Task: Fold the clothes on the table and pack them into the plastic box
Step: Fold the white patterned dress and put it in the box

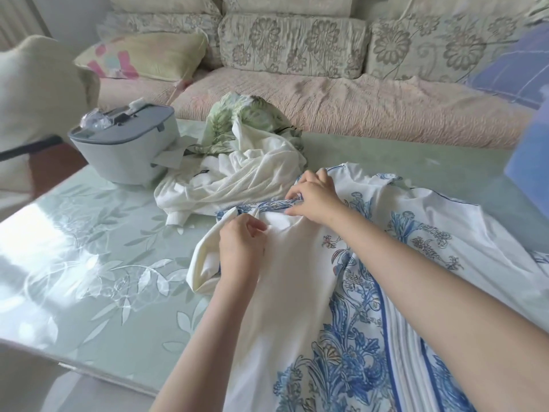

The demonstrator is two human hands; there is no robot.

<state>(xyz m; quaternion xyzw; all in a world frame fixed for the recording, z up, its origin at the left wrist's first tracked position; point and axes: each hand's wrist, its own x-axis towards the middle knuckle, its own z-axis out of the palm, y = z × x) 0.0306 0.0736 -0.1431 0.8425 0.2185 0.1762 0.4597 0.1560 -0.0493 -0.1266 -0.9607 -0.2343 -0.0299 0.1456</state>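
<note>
A white garment with a blue floral print [356,307] lies spread across the near right part of the glass table [89,248]. My left hand [242,245] pinches a fold of its white cloth near the collar. My right hand [316,196] pinches the blue-printed collar edge a little farther back. Behind them lies a crumpled white ribbed garment [237,179], and a green leaf-print garment [240,120] is heaped beyond it. A blue translucent box [528,135] shows at the right edge, mostly cut off.
A grey-white lidded appliance [124,147] stands on the table's far left with a paper sheet beside it. A floral sofa [297,84] with cushions runs behind the table. The table's near-left edge [98,373] drops to the floor.
</note>
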